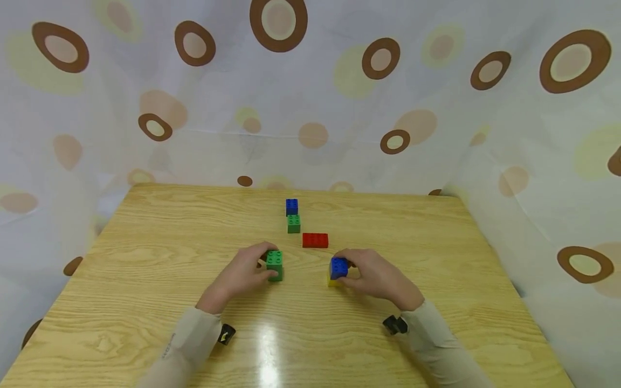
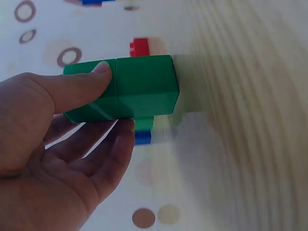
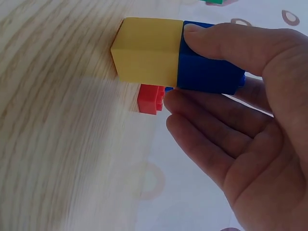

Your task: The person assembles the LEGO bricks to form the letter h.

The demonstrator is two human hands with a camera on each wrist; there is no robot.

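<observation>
Two hands (image 1: 244, 274) (image 1: 374, 274) apart, each pinching stacked blocks (image 1: 274, 265) (image 1: 338, 268)

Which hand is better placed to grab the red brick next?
Probably the right hand: it looks nearer the red brick than the left hand does. It would likely need to release its blue-and-yellow stack first.

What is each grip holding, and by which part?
The left grip holds two stacked green bricks by opposite sides, thumb on the upper one. The right grip holds a blue four-stud brick atop a yellow brick by opposite sides, thumb on the blue one.
</observation>
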